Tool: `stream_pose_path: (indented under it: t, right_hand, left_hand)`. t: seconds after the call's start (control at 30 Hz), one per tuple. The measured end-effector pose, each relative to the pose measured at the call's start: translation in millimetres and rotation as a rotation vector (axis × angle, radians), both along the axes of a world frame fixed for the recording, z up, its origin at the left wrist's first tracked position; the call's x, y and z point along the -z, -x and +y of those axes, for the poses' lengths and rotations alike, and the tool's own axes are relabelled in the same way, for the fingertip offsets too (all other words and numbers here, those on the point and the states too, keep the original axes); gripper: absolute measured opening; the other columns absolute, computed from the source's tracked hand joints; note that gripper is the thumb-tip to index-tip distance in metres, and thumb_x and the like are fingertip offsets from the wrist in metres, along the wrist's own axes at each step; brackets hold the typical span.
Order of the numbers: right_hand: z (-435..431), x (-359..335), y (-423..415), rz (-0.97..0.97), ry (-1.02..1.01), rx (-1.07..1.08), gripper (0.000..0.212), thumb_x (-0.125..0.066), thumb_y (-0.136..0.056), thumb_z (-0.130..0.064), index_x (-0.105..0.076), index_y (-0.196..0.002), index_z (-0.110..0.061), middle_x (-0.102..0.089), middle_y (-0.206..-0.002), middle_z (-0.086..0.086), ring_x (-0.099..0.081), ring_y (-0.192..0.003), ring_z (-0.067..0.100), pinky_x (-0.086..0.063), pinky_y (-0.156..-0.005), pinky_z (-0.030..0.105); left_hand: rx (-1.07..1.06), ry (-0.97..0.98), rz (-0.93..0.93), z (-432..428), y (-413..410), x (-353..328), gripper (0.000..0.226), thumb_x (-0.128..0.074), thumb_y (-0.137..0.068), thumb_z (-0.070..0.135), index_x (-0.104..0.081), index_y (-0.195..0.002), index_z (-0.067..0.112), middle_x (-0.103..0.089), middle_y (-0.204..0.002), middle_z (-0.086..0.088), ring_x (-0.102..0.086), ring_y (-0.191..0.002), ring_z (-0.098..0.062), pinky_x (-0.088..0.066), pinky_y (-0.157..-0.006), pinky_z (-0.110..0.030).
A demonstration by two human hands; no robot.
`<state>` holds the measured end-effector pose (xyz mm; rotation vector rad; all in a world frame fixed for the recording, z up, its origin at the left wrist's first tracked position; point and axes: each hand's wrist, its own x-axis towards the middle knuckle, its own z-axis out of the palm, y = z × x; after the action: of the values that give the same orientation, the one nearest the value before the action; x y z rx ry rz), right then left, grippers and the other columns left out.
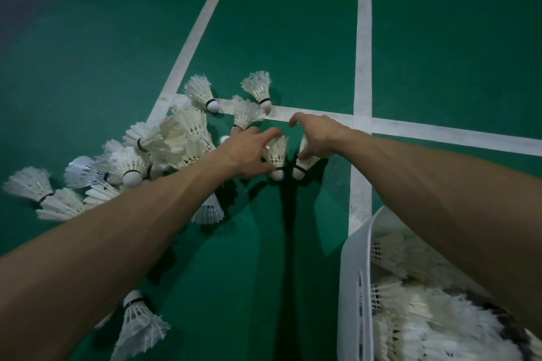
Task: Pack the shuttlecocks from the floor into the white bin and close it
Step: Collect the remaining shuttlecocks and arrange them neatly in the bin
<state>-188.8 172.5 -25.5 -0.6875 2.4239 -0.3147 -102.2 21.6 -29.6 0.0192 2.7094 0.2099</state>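
Several white feather shuttlecocks lie in a loose pile on the green floor to the left. My left hand reaches over the pile, thumb and forefinger closed around one shuttlecock that stands cork down. Right beside it, my right hand pinches the feathers of a second shuttlecock. The white bin stands at the lower right, open, with slotted walls and many shuttlecocks heaped inside. My right forearm passes over the bin.
Two shuttlecocks lie beyond the hands on a white court line. A lone shuttlecock rests near the bottom left. More lie at the far left. No lid is in view.
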Motion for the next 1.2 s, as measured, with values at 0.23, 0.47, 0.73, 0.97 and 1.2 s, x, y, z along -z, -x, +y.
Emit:
stream_pose_path:
  t: [0.23, 0.47, 0.73, 0.97, 1.2]
  right_hand:
    - [-3, -2, 0, -0.001, -0.017, -0.062, 0.067, -0.079, -0.077, -0.015, -0.046, -0.135, -0.022, -0.054, -0.130, 0.008, -0.052, -0.106, 0.024, -0.039, -0.079, 0.029]
    - [15, -38, 3, 0.023, 0.093, -0.005, 0.043, -0.076, -0.080, -0.023, -0.063, -0.119, -0.012, -0.061, -0.126, 0.008, -0.058, -0.109, 0.025, -0.041, -0.087, 0.027]
    - [105, -139, -16, 0.195, 0.365, 0.256, 0.059, -0.088, -0.064, -0.024, -0.066, -0.118, -0.012, -0.065, -0.100, 0.000, -0.058, -0.071, 0.006, -0.045, -0.059, 0.016]
    - [211, -198, -73, 0.426, 0.337, 0.397, 0.056, -0.088, -0.063, -0.017, -0.065, -0.113, -0.023, -0.065, -0.098, 0.003, -0.060, -0.072, 0.015, -0.044, -0.057, 0.020]
    - [292, -207, -147, 0.471, 0.126, 0.307, 0.053, -0.086, -0.066, -0.031, -0.063, -0.113, -0.026, -0.044, -0.106, 0.001, -0.048, -0.090, 0.018, -0.033, -0.075, 0.020]
  left_hand:
    - [-0.158, -0.243, 0.056, 15, -3, 6, 0.042, -0.060, -0.091, 0.036, -0.041, -0.125, 0.018, -0.061, -0.113, -0.010, -0.052, -0.088, -0.022, -0.040, -0.077, -0.032]
    - [-0.278, -0.453, 0.128, 15, -12, -13, 0.058, -0.063, -0.090, 0.025, -0.031, -0.138, 0.033, -0.058, -0.094, -0.002, -0.055, -0.070, -0.011, -0.040, -0.054, -0.018]
    - [-0.223, -0.596, 0.352, 52, -21, -110, 0.061, -0.059, -0.093, 0.022, -0.027, -0.142, 0.039, -0.056, -0.096, -0.003, -0.058, -0.072, -0.015, -0.046, -0.057, -0.023]
    - [0.004, -0.554, 0.528, 133, -58, -186, 0.057, -0.061, -0.092, 0.026, -0.032, -0.139, 0.041, -0.056, -0.099, -0.006, -0.051, -0.064, -0.004, -0.038, -0.059, -0.018]
    - [0.252, -0.545, 0.274, 215, -109, -221, 0.062, -0.060, -0.088, 0.030, -0.028, -0.138, 0.047, -0.055, -0.094, 0.008, -0.061, -0.076, -0.011, -0.046, -0.072, -0.029]
